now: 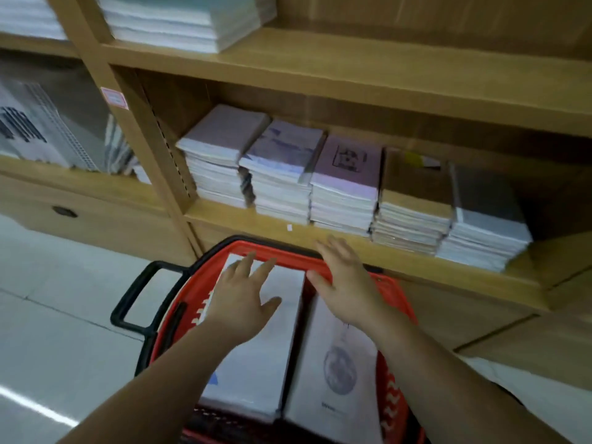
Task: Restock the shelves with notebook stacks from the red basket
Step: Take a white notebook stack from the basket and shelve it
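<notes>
Notebook stack under left fingers — basket.

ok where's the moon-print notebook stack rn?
Head view: the moon-print notebook stack lies in the red basket, right side, beside the plain white stack, under the right hand.

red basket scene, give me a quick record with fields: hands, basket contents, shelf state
left hand: left hand open, fingers spread over the left stack
right hand: right hand open, at the far end of the right stack, holding nothing
basket: red basket on the floor below the shelf, two notebook stacks side by side in it
shelf: middle shelf holds five stacks in a row
task status: no stack lifted yet
</notes>
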